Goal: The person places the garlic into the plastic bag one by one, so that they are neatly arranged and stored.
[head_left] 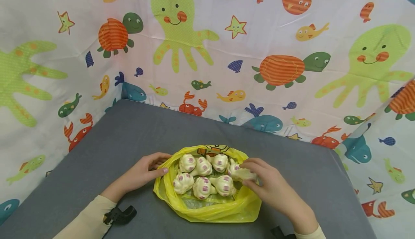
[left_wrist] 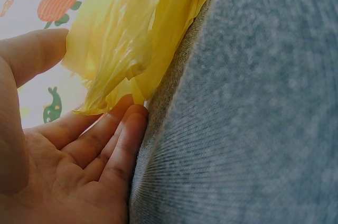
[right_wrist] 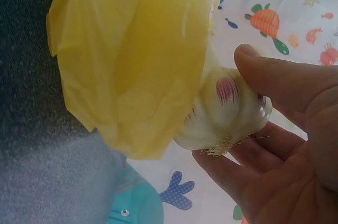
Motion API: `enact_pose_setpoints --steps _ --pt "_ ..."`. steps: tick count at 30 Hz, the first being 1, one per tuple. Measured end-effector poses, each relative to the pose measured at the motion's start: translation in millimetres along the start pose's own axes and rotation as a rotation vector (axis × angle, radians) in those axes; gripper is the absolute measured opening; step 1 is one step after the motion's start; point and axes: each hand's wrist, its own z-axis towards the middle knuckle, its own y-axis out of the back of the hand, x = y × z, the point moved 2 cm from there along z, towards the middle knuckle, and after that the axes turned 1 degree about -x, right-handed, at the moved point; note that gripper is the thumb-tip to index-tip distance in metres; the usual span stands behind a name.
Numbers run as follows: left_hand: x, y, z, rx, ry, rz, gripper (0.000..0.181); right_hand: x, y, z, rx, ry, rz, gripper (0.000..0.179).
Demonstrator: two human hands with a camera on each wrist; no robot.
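A yellow plastic bag (head_left: pixel 207 215) lies on the table with its mouth spread wide. Inside it are several garlic bulbs (head_left: pixel 202 187), whitish with purple marks. My right hand (head_left: pixel 270 183) holds one garlic bulb (head_left: pixel 238 172) at the bag's right rim. In the right wrist view, thumb and fingers grip this bulb (right_wrist: pixel 227 108) round its root end, and the bag (right_wrist: pixel 132 65) hides part of it. At the left rim is my left hand (head_left: pixel 147 170). The left wrist view shows its thumb and fairly straight fingers (left_wrist: pixel 119 150) touching the bag (left_wrist: pixel 116 39), with space between.
Under the bag is a table with a grey cover (head_left: pixel 155 131). A white curtain (head_left: pixel 223 44) printed with sea animals hangs behind the table and at its sides. Dark wrist devices (head_left: pixel 120 215) are strapped near both hands.
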Motion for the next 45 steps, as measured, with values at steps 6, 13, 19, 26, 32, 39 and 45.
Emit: enact_pose_setpoints --steps 6,13,19,26,32,39,45 --pt "1.1 -0.3 -0.1 0.002 -0.004 -0.003 0.044 1.7 -4.8 -1.0 0.014 -0.011 0.004 0.046" --pt "0.6 0.5 -1.0 0.002 -0.004 -0.001 0.045 2.1 -12.0 -2.7 0.025 -0.02 0.035 0.045" --pt "0.8 1.1 -1.6 -0.003 0.004 0.009 0.045 2.9 -16.8 -2.2 0.056 -0.015 0.08 0.044" --pt "1.0 2.8 -1.5 0.001 -0.002 0.013 0.045 7.9 -19.5 0.2 0.109 -0.073 0.065 0.049" --pt "2.9 2.4 -0.3 0.004 -0.002 0.005 0.045 9.8 -22.6 0.5 0.1 -0.162 0.054 0.076" --pt "1.6 2.9 1.3 0.005 0.01 0.014 0.045 7.3 -28.8 -0.6 0.062 -0.152 0.055 0.074" --pt "2.4 3.0 3.3 0.008 0.007 0.018 0.046 4.9 -33.2 -1.2 0.079 -0.144 0.068 0.067"
